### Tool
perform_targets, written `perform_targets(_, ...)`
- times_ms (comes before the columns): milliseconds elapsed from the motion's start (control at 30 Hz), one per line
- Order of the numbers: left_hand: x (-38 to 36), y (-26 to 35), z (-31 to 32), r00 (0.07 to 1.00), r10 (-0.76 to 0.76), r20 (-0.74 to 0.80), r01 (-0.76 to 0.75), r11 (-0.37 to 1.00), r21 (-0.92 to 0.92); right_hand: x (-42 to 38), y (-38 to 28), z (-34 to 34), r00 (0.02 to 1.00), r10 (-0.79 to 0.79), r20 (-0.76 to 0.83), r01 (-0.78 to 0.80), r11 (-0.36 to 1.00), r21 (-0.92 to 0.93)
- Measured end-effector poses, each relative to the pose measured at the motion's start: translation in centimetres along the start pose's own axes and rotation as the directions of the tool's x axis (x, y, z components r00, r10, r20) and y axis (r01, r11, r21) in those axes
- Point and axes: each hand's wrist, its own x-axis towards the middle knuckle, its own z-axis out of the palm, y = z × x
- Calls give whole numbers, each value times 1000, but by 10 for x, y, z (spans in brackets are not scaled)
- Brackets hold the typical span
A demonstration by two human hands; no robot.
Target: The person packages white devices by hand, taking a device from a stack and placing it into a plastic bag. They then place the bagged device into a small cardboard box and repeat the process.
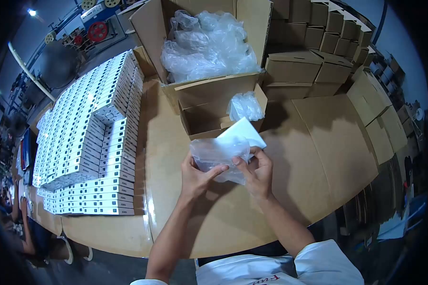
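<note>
Between my hands is a clear plastic bubble bag [214,151], with a white box [244,132] partly behind it and sticking out at the upper right. My left hand [195,179] is closed on the bag's left side, thumb across the front. My right hand [258,176] pinches the bag's right edge and the lower corner of the white box, its fingers partly hidden behind them. Just beyond them stands an open cardboard carton [199,119] with a wrapped bundle [246,106] at its right end.
A large open carton [150,40] full of clear plastic bags [209,45] stands behind. Stacked white boxes [88,137] fill the table's left side. Brown cartons [292,64] are piled at the back right, more [378,118] along the right edge. Another person's arm [26,223] shows far left.
</note>
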Motion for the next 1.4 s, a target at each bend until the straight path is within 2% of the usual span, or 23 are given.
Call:
perform_targets(67,1,2,-1,1000,1,11,-1,1000,18,9,-15,2,990,-139,-12,140,986,89)
perform_targets(100,1,2,-1,1000,0,16,-1,1000,26,13,-20,-11,966,-258,-10,256,961,-104)
perform_targets(167,1,0,-2,999,26,34,-28,998,62,20,-22,-23,955,-258,-147,223,950,-218)
perform_targets(267,0,-3,0,998,35,56,-39,996,80,35,-35,-27,855,-472,-215,451,882,-140)
perform_targets(367,0,-5,0,995,47,89,-57,992,113,32,-38,-33,916,-390,-94,391,920,-8)
perform_targets(533,0,-7,0,995,40,91,-54,986,158,28,-31,-29,943,-325,-78,327,945,25)
perform_targets(900,1,-6,-1,997,36,73,-48,986,163,27,-25,-32,962,-246,118,244,969,35)
perform_targets(933,1,-7,0,998,15,67,-21,996,90,28,-22,-34,961,-247,125,249,969,1)
perform_targets(1233,0,-4,0,993,82,80,-98,969,226,30,-16,-39,953,-257,164,275,956,-103)
perform_targets(1333,1,-8,0,989,123,83,-137,972,190,29,-21,-35,970,-193,148,199,980,-22)
perform_targets(1400,1,-5,0,995,78,67,-91,971,221,30,-20,-36,970,-176,170,180,984,-10)
